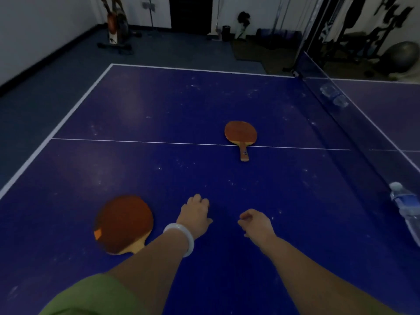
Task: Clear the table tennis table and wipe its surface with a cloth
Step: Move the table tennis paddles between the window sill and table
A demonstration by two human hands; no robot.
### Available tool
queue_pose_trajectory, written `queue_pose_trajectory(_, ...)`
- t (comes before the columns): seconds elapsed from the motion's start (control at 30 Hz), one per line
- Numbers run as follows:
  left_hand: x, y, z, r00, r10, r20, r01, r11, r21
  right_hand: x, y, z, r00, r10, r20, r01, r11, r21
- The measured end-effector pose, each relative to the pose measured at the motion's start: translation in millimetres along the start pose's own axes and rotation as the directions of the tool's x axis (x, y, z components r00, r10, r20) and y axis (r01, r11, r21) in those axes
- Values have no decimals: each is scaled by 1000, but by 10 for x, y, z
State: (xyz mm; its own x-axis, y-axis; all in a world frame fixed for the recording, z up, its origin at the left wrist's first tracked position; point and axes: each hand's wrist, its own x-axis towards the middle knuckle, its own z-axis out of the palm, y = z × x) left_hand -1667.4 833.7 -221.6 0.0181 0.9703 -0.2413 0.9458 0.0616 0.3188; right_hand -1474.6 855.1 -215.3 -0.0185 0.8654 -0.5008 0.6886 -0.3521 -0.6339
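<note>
The blue table tennis table (159, 105) fills the view, dusted with white specks. A red paddle (123, 223) lies near the front left, its wooden handle partly under my left forearm. A second red paddle (241, 134) rests across the white centre line, handle towards me. A plastic water bottle (403, 203) lies at the right by the net. My left hand (195, 215), with a white bangle on the wrist, hovers palm down just right of the near paddle, fingers loosely curled, holding nothing. My right hand (256, 223) is beside it, fingers curled and empty.
The net (341, 105) runs along the right side, with another clear bottle (333, 95) seen through it. An exercise machine (117, 26) stands on the floor at the far left. Gym gear and a grey ball (402, 56) sit at the far right.
</note>
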Motion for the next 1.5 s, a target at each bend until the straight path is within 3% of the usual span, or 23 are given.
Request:
queue_pose_trajectory(0.1, 323, 3, 106, 986, -154, -63, 158, 986, 52, 369, -55, -60, 998, -67, -2, 67, 998, -11)
queue_pose_trajectory(0.27, 751, -48, 397, 936, -344, 72, 343, 939, 34, 1012, -147, -208, 989, -146, -37, 145, 989, -17)
queue_pose_trajectory(0.53, 903, -121, 608, 913, -379, 149, 382, 924, 10, 2029, -527, -496, 974, -145, -172, 140, 989, -38)
queue_pose_trajectory(0.87, 989, -128, 580, 888, -390, 245, 399, 917, 14, 2775, -835, -344, 941, -159, -298, 122, 983, -141)
queue_pose_trajectory(1.13, 962, -92, 517, 889, -400, 224, 406, 914, 23, 2279, -503, -218, 927, -186, -326, 137, 976, -166)
queue_pose_trajectory(1.5, 957, -21, 513, 895, -421, 148, 417, 907, 61, 1061, 50, -46, 998, 42, -47, -46, 994, -95)
